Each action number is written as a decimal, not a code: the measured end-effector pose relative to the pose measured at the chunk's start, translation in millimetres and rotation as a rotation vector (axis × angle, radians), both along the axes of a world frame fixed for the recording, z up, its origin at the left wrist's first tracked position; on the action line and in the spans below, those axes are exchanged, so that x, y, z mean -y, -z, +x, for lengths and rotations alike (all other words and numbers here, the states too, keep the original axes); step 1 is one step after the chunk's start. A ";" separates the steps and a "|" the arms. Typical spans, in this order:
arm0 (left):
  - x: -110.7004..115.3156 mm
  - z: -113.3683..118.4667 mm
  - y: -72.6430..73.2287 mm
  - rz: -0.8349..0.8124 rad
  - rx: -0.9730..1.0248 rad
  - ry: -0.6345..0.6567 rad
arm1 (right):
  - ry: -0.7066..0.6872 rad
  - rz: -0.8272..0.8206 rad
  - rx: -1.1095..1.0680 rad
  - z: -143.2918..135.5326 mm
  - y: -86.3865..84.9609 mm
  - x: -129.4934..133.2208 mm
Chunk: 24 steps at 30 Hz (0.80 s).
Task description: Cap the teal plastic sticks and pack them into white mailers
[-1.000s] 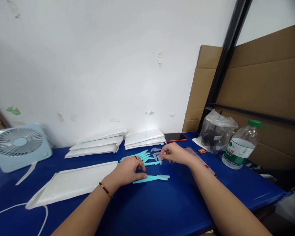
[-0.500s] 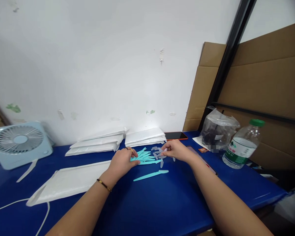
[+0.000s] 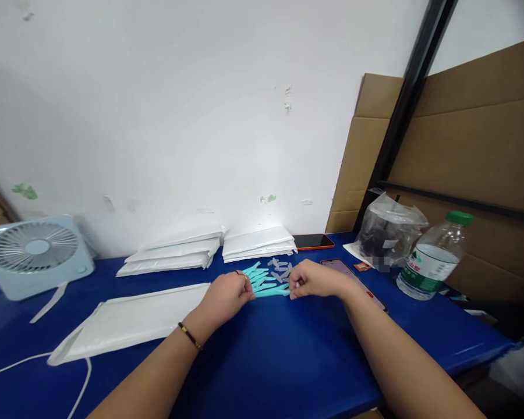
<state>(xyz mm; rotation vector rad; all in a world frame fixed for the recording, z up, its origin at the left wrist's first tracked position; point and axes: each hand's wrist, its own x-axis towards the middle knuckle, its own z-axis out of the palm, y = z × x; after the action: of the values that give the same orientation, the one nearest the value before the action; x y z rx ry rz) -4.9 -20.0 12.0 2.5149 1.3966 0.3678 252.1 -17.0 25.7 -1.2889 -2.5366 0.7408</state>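
Between my hands lies a turquoise eyebrow razor, running sideways at the near edge of a pile. My left hand is closed, its thumb and fingers pinching the razor's left end. At the other end my right hand pinches a small translucent blade cap, mostly covered by the fingertips. Just behind are more turquoise razors, fanned out and partly hidden by my left hand. Loose greyish translucent caps lie in a small heap beside them, left of my right hand.
A white padded envelope lies at left, with stacked envelopes and another stack by the wall. Two phones, a plastic-bagged container and a water bottle stand or lie right. A fan is far left.
The single razor that lay in front has left its spot on the table and is in my left hand. My right hand has come from the cap heap toward me, to the razor's end.
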 end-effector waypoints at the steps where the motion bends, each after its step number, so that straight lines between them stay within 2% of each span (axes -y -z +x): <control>1: -2.9 -3.4 -1.1 0.016 -0.003 -0.027 | 0.061 0.033 -0.018 2.1 -0.3 -2.2; 5: -7.1 -9.6 3.1 0.096 -0.019 -0.071 | 0.290 0.188 -0.073 9.0 1.4 -12.3; 7: -5.1 -8.7 10.4 0.099 -0.044 -0.037 | 0.321 0.245 -0.057 12.4 3.9 -16.1; 11: 4.4 -5.1 19.2 -0.058 -0.119 0.082 | 0.334 0.273 0.029 24.1 8.6 -19.6; 13: 12.8 -2.7 15.0 -0.109 -0.125 0.126 | 0.320 0.212 0.081 31.2 10.2 -20.7; 16: 31.1 1.2 1.5 -0.172 -0.128 0.191 | 0.291 0.104 0.116 40.0 11.9 -22.9; 20: 53.8 4.8 -13.4 -0.236 -0.133 0.282 | 0.296 0.049 0.098 46.1 11.4 -23.9; 24: 52.8 8.1 -15.3 -0.153 -0.074 0.300 | 0.274 0.046 0.060 43.3 5.8 -17.9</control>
<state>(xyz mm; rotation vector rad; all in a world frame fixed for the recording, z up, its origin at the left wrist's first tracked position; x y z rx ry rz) 3.2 -72.8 27.3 2.5779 1.0045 0.1067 295.4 0.9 19.8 -1.6213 -2.3374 0.5896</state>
